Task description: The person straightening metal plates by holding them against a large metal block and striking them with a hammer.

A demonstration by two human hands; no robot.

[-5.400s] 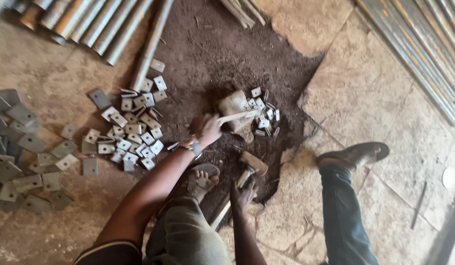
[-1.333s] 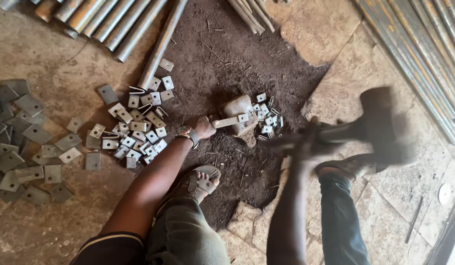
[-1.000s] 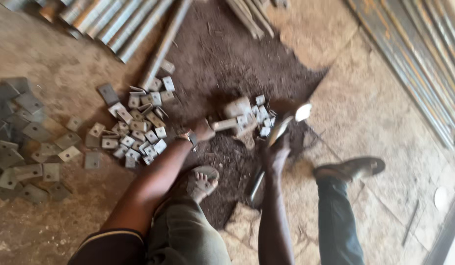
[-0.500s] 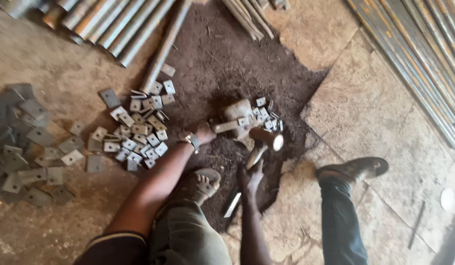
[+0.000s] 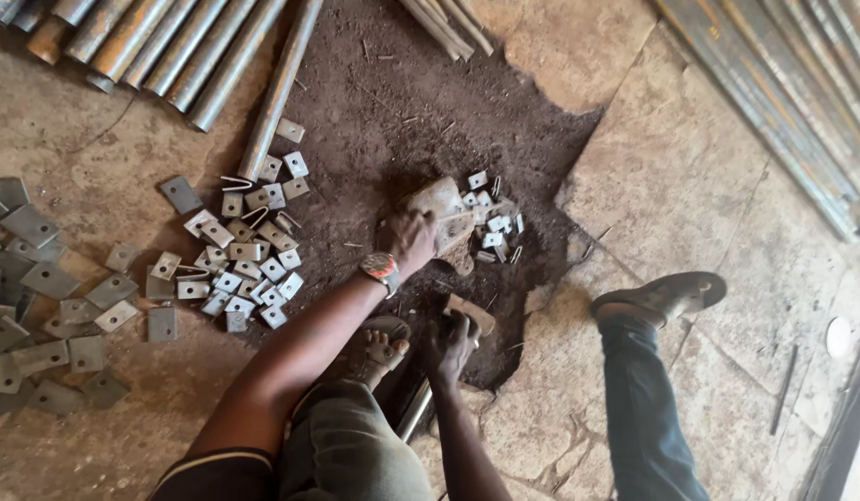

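a: what was under the left hand [image 5: 409, 237]?

b: a small flat metal piece [image 5: 451, 229], pale grey and roughly rectangular, lying on a rusty block [image 5: 436, 197] sunk in the dark dirt patch [image 5: 383, 111]. the fingers were curled down over the near end of the piece and pressed together, pinning it. most of it was hidden beneath them

a: how would it handle?

b: i'd judge it stiff and light for its size, with hard cut edges, not fragile, a bit slick if dusty. best taken by the end nearest the fingers, leaving the far end bare on the block

a: and the right hand [image 5: 451, 343]?

b: below the left fingers, close to the body. it was wrapped shut round the handle of a hammer [image 5: 458, 320], fingers closed tight, the brown head just beyond the knuckles and resting low near the dirt. that tool looked heavy at the head, so a grip far down the shaft would swing hard

a: what lay around?

b: just past the left fingertips, a small heap of bright cut pieces [image 5: 493, 223]. behind the wrist, with its wristwatch [image 5: 381, 268], a wider scatter of square plates [image 5: 249, 260], and further out darker grey plates [image 5: 40, 306]. beyond that, long steel pipes [image 5: 170, 46] along the top edge. a sandalled foot [image 5: 379, 343] sat beside the right hand, and a shoe [image 5: 662, 295] on the stone floor [image 5: 708, 167] well apart
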